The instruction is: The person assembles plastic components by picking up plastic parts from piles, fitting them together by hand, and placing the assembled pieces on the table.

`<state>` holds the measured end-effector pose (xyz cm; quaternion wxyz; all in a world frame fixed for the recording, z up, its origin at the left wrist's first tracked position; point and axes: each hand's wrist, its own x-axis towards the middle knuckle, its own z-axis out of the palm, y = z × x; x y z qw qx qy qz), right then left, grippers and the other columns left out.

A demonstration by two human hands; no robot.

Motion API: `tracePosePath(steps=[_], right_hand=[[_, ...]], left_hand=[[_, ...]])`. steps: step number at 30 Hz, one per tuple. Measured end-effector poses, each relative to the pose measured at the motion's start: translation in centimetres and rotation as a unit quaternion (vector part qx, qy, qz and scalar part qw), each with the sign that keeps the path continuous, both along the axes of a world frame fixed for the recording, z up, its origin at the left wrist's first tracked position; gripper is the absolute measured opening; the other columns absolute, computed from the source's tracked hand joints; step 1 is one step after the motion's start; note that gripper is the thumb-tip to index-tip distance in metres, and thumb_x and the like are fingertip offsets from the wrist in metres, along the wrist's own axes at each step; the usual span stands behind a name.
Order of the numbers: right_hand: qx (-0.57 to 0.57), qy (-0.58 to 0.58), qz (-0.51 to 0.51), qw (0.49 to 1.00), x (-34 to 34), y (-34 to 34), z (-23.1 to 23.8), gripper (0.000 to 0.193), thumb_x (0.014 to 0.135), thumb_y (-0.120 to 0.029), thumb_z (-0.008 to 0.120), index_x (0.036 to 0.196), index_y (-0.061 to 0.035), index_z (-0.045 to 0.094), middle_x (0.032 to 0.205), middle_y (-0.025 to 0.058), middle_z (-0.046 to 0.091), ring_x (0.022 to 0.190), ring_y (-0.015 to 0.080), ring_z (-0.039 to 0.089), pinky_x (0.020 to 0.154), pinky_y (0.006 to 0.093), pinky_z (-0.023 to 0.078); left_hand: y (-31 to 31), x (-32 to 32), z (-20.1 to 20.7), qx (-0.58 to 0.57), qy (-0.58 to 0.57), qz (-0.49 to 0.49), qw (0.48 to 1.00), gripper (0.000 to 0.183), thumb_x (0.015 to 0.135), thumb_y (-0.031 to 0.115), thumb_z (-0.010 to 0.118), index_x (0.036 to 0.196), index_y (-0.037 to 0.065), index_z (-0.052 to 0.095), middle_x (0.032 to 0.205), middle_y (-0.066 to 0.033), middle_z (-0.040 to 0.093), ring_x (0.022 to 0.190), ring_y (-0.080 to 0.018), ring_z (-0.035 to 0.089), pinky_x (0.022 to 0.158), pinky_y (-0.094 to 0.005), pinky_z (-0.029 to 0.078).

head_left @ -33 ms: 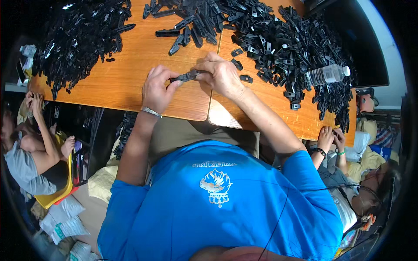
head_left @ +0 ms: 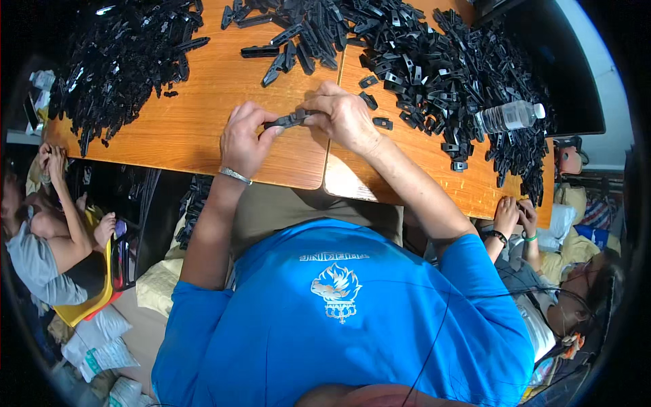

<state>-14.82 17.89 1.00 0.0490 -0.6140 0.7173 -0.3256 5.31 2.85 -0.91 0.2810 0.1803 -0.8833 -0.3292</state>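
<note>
Between my two hands, just above the wooden table, is a narrow black plastic piece. My left hand pinches its left end between thumb and fingers. My right hand grips the other end, its fingers covering that part. What kind of piece it is, I cannot tell. Beyond my hands lies a loose group of long black plastic pieces. Past my right hand spreads a pile of short, hollow-looking black plastic pieces, a few of them lying singly near my wrist.
At the far left is a heap of slim black parts. A clear plastic bottle lies on the right-hand pile. A dark screen-like panel stands at the far right. People's hands work at the left edge and right edge.
</note>
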Motion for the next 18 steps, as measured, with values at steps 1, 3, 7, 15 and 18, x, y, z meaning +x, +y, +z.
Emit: tracePosePath(steps=[1,3,7,15,18], right_hand=[[0.003,0.000,-0.003,1.000,-0.1,0.0,0.2,0.032,0.081,-0.011,0.089,0.113,-0.0128,0.084,0.104,0.0075,0.072,0.095,0.0307,0.073,0.078,0.0415,0.060],[0.021,-0.024,0.064,0.997,-0.2,-0.7,0.6,0.033,0.079,-0.009,0.090,0.111,-0.0116,0.083,0.102,0.0085,0.071,0.090,0.0321,0.072,0.076,0.0425,0.060],[-0.003,0.031,0.068,0.997,0.5,-2.9,-0.7,0.028,0.079,-0.011,0.089,0.106,-0.0083,0.081,0.099,0.0097,0.069,0.085,0.0353,0.071,0.073,0.0442,0.059],[0.004,0.050,-0.093,0.994,-1.2,4.5,3.0,0.026,0.085,-0.028,0.089,0.102,-0.0097,0.081,0.099,0.0096,0.073,0.086,0.0342,0.075,0.073,0.0460,0.060],[0.041,0.113,-0.223,0.967,-3.4,6.0,3.3,0.030,0.089,-0.022,0.084,0.117,-0.0129,0.079,0.106,0.0134,0.073,0.088,0.0372,0.076,0.075,0.0482,0.062]], left_hand=[[0.1,-0.2,0.0,0.003,0.000,-0.003,1.000,0.019,0.084,0.004,0.086,0.099,0.002,0.076,0.097,-0.0111,0.067,0.099,-0.0331,0.065,0.087,-0.0429,0.052],[0.3,-0.6,0.0,-0.008,-0.002,0.007,1.000,0.019,0.082,0.008,0.086,0.097,0.005,0.076,0.097,-0.0109,0.067,0.100,-0.0331,0.065,0.085,-0.0443,0.053],[-0.2,-0.8,-0.4,0.049,0.003,0.017,0.999,0.018,0.082,0.007,0.085,0.098,0.004,0.076,0.096,-0.0119,0.065,0.097,-0.0334,0.066,0.083,-0.0430,0.054],[-2.5,-0.5,2.5,0.168,-0.044,-0.081,0.982,0.027,0.087,0.016,0.088,0.110,0.005,0.079,0.102,-0.0114,0.072,0.098,-0.0320,0.068,0.088,-0.0410,0.056],[-3.8,-3.4,1.6,0.062,-0.005,0.035,0.997,0.035,0.088,0.017,0.087,0.120,0.006,0.076,0.112,-0.0135,0.072,0.109,-0.0337,0.068,0.097,-0.0434,0.055]])
